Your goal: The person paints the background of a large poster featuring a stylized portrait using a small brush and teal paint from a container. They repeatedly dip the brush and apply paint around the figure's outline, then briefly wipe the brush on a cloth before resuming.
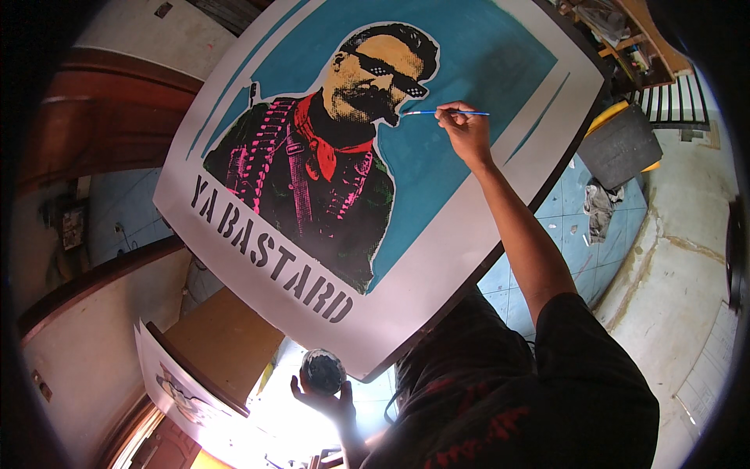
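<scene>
A: Step in hand?
B: Fine edge work on the poster point(414, 180), I'd judge. Right hand point(465, 131) has a thin blue brush point(422, 112) pinched, tip at the pale outline beside the chin of the portrait point(344, 203). Contact or a hair off: cannot tell.

A: Poster's position?
B: Spread out ahead of the person, tilted in view, lower corner just above the left hand point(324, 400). Support beneath is hidden; no bench noted.

A: Next move?
B: Probably calls for a steady wrist and a light stroke along that outline, bare forearm kept off the blue ground. Whether it is wet, unclear.

A: Containers?
B: One small round cup point(322, 371), left grip curled around it from below. Inside looks dark grey with paler smears; likely paint, depth not readable. Upper right, a wooden shelf point(660, 43) with mixed oddments, too small to sort.

A: Any risk?
B: Cup sits near the poster's corner. A tip could spill onto it.
</scene>
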The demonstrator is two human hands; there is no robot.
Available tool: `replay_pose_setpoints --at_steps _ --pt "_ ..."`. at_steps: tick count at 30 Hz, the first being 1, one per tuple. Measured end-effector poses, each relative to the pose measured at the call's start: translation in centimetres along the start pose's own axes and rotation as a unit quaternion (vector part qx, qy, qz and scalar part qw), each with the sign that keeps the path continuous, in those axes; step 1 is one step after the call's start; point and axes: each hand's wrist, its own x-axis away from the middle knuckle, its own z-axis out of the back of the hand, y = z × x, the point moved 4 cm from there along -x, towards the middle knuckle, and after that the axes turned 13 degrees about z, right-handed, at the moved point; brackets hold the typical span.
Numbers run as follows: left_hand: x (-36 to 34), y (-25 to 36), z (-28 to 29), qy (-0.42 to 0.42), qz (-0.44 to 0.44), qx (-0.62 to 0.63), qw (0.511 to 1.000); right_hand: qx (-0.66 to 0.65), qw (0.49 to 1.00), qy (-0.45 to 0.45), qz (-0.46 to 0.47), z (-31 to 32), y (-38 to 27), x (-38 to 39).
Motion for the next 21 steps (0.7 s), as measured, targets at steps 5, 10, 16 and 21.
replay_pose_setpoints --at_steps 5,10,16,21 --pt "0.03 -0.21 -0.18 -0.002 0.004 0.017 1.000 0.000 1.000 0.004 -0.004 -0.08 0.27 -0.16" --pt "0.07 -0.62 -0.32 0.003 -0.004 0.024 1.000 0.020 1.000 0.002 -0.015 -0.20 0.33 -0.35" --pt "0.14 -0.12 -0.29 0.006 -0.021 0.010 1.000 -0.002 1.000 0.004 -0.004 -0.26 0.54 -0.51" --pt "0.16 -0.24 -0.28 0.004 -0.015 -0.014 1.000 0.003 1.000 0.007 -0.003 -0.21 0.79 -0.61"
